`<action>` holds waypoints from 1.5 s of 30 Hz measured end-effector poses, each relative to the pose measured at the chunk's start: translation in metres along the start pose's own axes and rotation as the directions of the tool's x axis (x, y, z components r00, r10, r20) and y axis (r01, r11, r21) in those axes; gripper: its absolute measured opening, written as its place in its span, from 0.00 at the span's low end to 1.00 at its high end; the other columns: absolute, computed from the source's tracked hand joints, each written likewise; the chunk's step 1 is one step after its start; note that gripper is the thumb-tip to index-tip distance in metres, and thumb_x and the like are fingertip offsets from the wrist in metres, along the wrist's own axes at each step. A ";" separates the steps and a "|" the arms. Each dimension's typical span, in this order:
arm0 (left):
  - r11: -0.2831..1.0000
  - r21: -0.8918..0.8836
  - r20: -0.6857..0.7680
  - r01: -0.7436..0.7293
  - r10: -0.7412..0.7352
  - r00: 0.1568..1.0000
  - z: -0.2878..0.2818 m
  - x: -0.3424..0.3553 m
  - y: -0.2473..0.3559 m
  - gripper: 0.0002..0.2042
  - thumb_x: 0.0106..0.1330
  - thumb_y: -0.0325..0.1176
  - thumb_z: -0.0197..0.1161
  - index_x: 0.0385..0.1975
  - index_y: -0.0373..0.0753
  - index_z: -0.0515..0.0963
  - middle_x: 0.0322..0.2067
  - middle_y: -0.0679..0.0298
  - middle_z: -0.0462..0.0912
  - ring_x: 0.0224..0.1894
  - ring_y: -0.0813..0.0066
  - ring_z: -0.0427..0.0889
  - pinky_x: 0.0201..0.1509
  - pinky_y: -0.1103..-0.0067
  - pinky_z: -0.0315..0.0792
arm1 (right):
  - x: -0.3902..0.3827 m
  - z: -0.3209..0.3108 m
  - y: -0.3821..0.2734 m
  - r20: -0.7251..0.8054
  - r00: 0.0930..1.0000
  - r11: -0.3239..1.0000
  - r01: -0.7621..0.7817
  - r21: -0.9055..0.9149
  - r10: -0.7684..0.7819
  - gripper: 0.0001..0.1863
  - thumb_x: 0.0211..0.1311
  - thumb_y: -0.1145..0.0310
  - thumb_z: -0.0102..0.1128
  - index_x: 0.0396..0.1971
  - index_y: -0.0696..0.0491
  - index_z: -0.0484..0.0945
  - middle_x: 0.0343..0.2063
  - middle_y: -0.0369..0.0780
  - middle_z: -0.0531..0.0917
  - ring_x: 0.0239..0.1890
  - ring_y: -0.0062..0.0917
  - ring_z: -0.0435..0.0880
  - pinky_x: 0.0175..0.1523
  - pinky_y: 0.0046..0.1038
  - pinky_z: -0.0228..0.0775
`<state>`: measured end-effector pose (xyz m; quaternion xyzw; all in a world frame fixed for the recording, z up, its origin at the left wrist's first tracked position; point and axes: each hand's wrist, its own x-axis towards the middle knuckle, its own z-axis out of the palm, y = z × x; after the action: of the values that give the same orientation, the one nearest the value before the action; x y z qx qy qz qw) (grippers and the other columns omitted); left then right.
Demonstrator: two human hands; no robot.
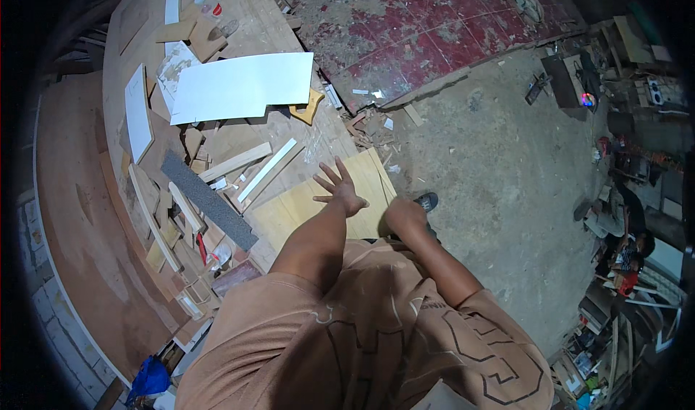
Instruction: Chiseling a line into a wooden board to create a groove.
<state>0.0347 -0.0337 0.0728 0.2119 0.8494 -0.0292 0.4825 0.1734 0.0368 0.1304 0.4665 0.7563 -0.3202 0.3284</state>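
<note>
My left hand [340,193] is spread out, fingers apart, over a pale plywood board [289,209] at the near edge of the workbench. To its right, my right hand [405,216] is curled closed beside the board's right edge; whatever its fingers hold, if anything, is hidden. Beyond my left hand lies a narrow white-faced strip [268,171], with a bare wood strip [235,162] next to it. A yellow saw handle [310,109] sticks out from under a large white panel [242,88] farther back.
A grey speckled strip [206,199] and several wood offcuts lie on the left of the workbench [246,12]. A raised red tiled floor [405,41] is beyond. A person [619,225] is at the far right, among piled materials on the concrete floor [492,164].
</note>
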 end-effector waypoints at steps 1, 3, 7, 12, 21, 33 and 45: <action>1.000 0.002 0.002 -0.010 0.010 1.000 0.000 0.000 0.002 0.74 0.45 0.43 0.81 0.66 0.51 0.09 0.66 0.41 0.04 0.68 0.31 0.08 0.61 0.26 0.30 | -0.009 -0.007 0.002 0.055 0.998 1.000 -0.006 -0.025 0.008 0.15 0.62 0.69 0.51 0.42 0.58 0.84 0.43 0.51 0.85 0.46 0.43 0.86 0.49 0.40 0.79; 1.000 0.001 0.002 -0.011 0.011 1.000 0.000 0.000 0.003 0.74 0.45 0.43 0.81 0.66 0.51 0.09 0.66 0.41 0.04 0.68 0.31 0.08 0.61 0.26 0.30 | 0.003 -0.002 0.003 0.042 0.998 0.999 -0.037 0.017 0.036 0.15 0.62 0.69 0.51 0.41 0.57 0.84 0.44 0.52 0.85 0.47 0.43 0.86 0.49 0.40 0.79; 0.999 0.006 -0.016 -0.051 0.051 0.999 0.002 0.005 0.009 0.74 0.45 0.43 0.81 0.67 0.51 0.09 0.66 0.41 0.04 0.68 0.30 0.07 0.61 0.26 0.30 | 0.056 0.012 -0.003 -0.050 0.999 0.999 0.010 0.044 -0.008 0.15 0.60 0.69 0.51 0.42 0.58 0.83 0.42 0.53 0.85 0.46 0.46 0.86 0.49 0.42 0.78; 0.999 0.010 -0.002 -0.035 0.035 0.999 0.005 0.004 0.007 0.75 0.44 0.42 0.81 0.66 0.51 0.09 0.66 0.40 0.03 0.68 0.30 0.07 0.60 0.25 0.29 | 0.044 0.031 0.017 -0.107 0.993 0.995 0.054 0.083 -0.045 0.16 0.59 0.69 0.51 0.44 0.59 0.80 0.42 0.54 0.84 0.47 0.47 0.85 0.51 0.45 0.77; 0.998 0.013 -0.013 -0.056 0.056 0.998 0.009 0.010 0.004 0.75 0.43 0.44 0.82 0.67 0.50 0.09 0.65 0.40 0.02 0.67 0.29 0.06 0.59 0.24 0.31 | 0.046 0.035 0.012 -0.152 0.987 0.991 0.074 0.114 -0.056 0.13 0.62 0.69 0.48 0.38 0.59 0.80 0.36 0.53 0.85 0.40 0.47 0.87 0.43 0.45 0.79; 0.999 0.008 -0.016 -0.046 0.047 0.999 0.007 0.007 0.001 0.75 0.44 0.44 0.82 0.66 0.50 0.08 0.63 0.41 -0.01 0.67 0.29 0.06 0.58 0.24 0.32 | -0.007 0.023 0.020 -0.093 0.995 0.993 -0.025 0.115 0.036 0.14 0.62 0.69 0.49 0.39 0.60 0.80 0.35 0.53 0.86 0.38 0.47 0.87 0.42 0.45 0.80; 1.000 -0.008 0.002 -0.016 0.016 1.000 0.001 0.004 -0.001 0.75 0.45 0.43 0.81 0.66 0.52 0.08 0.65 0.42 0.02 0.67 0.32 0.05 0.61 0.26 0.29 | -0.017 0.025 0.018 -0.110 0.994 0.999 0.011 0.034 -0.008 0.12 0.61 0.71 0.49 0.36 0.60 0.80 0.36 0.53 0.86 0.38 0.47 0.87 0.42 0.45 0.79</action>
<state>0.0334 -0.0338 0.0687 0.2167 0.8473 -0.0220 0.4845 0.2008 0.0153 0.1264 0.4854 0.7699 -0.3085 0.2767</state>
